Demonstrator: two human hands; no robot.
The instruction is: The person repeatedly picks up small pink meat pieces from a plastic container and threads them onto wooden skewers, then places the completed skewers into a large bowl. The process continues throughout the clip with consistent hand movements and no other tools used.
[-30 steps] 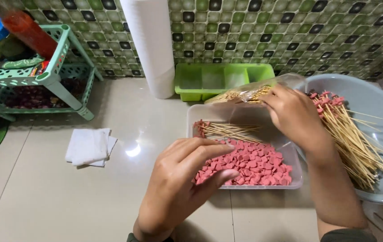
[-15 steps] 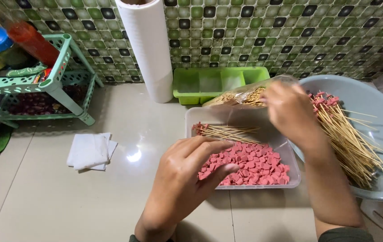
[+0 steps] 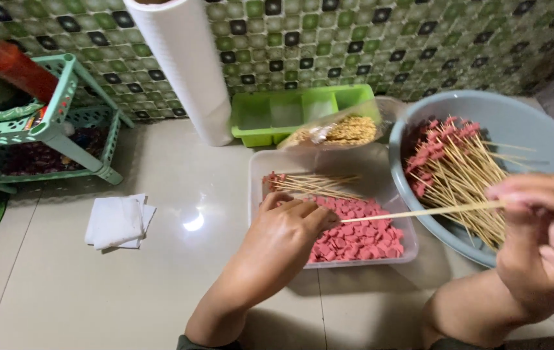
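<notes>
My right hand (image 3: 542, 223) grips the end of a thin bamboo skewer (image 3: 419, 211) that points left. Its tip reaches my left hand (image 3: 290, 227), whose pinched fingers hover over pink sausage slices (image 3: 358, 230) in a clear rectangular tray (image 3: 328, 162). What sits between the left fingertips is too small to tell. Loose bare skewers (image 3: 312, 185) lie at the tray's far end. A grey-blue basin (image 3: 516, 116) on the right holds several skewers loaded with pink slices (image 3: 452, 159).
A green divided tray (image 3: 277, 116) and a clear bag of yellowish skewer ends (image 3: 338, 129) lie behind the clear tray. A white paper roll (image 3: 183, 65) stands against the tiled wall. A green rack (image 3: 50, 123) and folded white napkins (image 3: 118, 220) are at left.
My right hand has pulled back from the bag near the basin's left rim to the lower right, now holding one skewer out toward the left hand. The view has shifted closer.
</notes>
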